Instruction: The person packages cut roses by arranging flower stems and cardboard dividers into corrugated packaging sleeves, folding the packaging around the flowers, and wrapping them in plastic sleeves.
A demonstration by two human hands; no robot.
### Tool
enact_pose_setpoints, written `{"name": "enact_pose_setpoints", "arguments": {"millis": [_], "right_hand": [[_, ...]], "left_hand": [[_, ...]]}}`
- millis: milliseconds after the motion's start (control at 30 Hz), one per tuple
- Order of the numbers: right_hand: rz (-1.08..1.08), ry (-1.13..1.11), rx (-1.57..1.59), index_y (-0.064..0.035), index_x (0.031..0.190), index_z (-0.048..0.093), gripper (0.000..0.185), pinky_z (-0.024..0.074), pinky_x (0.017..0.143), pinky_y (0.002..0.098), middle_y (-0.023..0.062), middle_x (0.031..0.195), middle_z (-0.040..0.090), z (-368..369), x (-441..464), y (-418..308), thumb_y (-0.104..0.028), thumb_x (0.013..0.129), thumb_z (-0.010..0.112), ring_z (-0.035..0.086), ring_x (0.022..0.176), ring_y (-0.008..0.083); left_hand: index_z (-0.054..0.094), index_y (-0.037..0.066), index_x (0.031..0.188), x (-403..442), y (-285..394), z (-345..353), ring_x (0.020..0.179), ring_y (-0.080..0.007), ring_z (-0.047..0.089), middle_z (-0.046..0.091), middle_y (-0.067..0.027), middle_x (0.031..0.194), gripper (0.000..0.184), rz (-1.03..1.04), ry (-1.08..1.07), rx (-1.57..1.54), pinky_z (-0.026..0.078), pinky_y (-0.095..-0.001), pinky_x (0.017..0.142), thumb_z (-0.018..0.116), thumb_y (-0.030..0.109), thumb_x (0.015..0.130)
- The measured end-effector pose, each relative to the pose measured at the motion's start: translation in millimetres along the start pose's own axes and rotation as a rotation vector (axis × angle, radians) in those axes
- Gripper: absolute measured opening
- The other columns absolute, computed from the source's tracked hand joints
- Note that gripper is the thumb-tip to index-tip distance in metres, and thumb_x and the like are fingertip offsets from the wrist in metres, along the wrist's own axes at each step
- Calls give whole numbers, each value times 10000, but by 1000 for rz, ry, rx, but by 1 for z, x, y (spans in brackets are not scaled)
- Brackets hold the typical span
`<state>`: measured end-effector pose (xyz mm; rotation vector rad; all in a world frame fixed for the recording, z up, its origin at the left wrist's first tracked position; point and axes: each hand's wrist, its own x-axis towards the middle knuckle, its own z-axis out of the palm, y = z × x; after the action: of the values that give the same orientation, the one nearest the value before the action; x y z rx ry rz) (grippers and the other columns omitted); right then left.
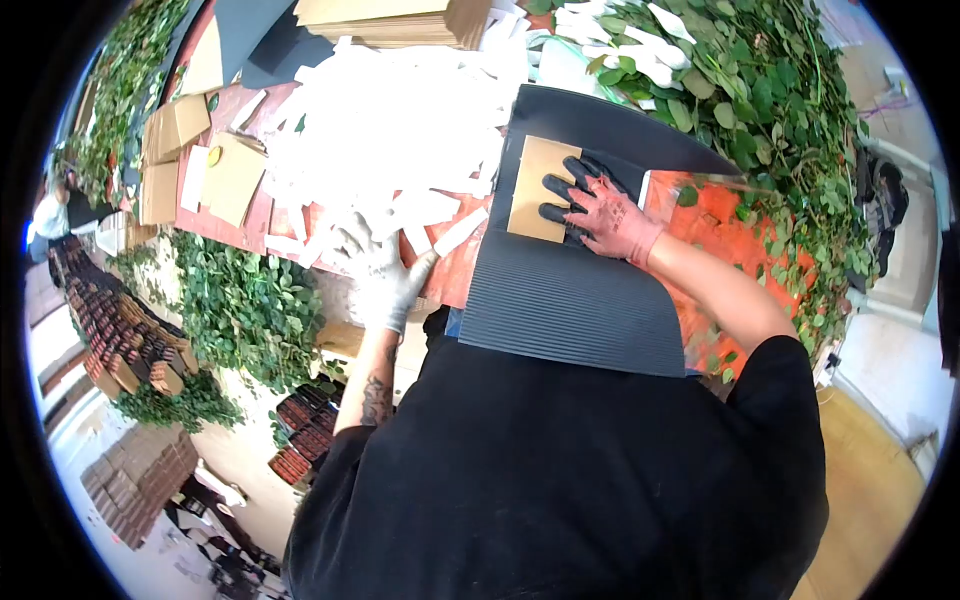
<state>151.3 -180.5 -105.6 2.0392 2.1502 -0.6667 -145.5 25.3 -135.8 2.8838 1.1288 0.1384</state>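
Note:
My left hand (385, 270), in a white glove, has its fingers spread over the near edge of a heap of white paper strips (390, 120); it holds nothing that I can make out. My right hand (605, 215), in a pink glove with black fingertips, lies spread on a tan cardboard piece (540, 190) and covers its right part. That cardboard rests on a dark sheet (560, 120). Nearer my body, a dark ribbed sheet (570, 305) curves over the table edge.
Green leafy stems (760, 90) crowd the right side of the red table (700, 215), and more leaves (245, 305) hang at left. A cardboard stack (400, 22) stands at the back. Cardboard pieces (232, 180) lie at the left. A person (50, 215) is far left.

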Motion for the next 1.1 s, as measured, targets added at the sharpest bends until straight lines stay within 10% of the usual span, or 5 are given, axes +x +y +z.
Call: {"name": "enact_pose_setpoints", "arguments": {"millis": [267, 433, 733, 900, 1100], "right_hand": [[29, 2, -85, -231, 1175, 602, 428, 196, 1074, 558, 108, 1349, 408, -7, -1, -3, -358, 767, 611, 261, 1334, 366], [-77, 86, -140, -229, 1309, 455, 591, 280, 1026, 517, 131, 1395, 355, -9, 0, 1, -363, 747, 583, 381, 1229, 352], [-280, 1087, 62, -67, 960, 604, 346, 519, 714, 383, 119, 968, 608, -184, -89, 33, -187, 649, 697, 608, 829, 294], [839, 365, -380, -43, 1344, 377, 835, 261, 1078, 454, 171, 1406, 347, -169, -80, 156, -498, 704, 662, 337, 1293, 354], [694, 102, -421, -43, 1400, 308, 824, 205, 1101, 457, 165, 1396, 370, -117, -60, 206, -473, 745, 563, 321, 1309, 340]], "left_hand": [[300, 132, 1427, 49, -36, -24, 1327, -547, 103, 175, -319, 1451, 955, 220, -175, -213, 66, -620, 1067, 729, 412, 620], [507, 47, 1271, 67, -42, -139, 1147, -355, 522, 541, -233, 1224, 595, 244, -421, -356, 412, -401, 970, 674, 183, 716], [655, -37, 953, 107, 11, -162, 619, -85, 560, 633, -41, 710, 180, 200, -405, -1162, 455, -232, 583, 624, 34, 791], [421, 18, 1319, 71, 34, -107, 1221, -319, 445, 446, -222, 1310, 621, 444, 296, -486, 361, -427, 998, 637, 93, 742], [452, 174, 1296, -9, -7, 55, 1257, -516, 294, 322, -292, 1370, 455, 503, 160, 168, 243, -601, 1048, 475, 336, 871]]}}
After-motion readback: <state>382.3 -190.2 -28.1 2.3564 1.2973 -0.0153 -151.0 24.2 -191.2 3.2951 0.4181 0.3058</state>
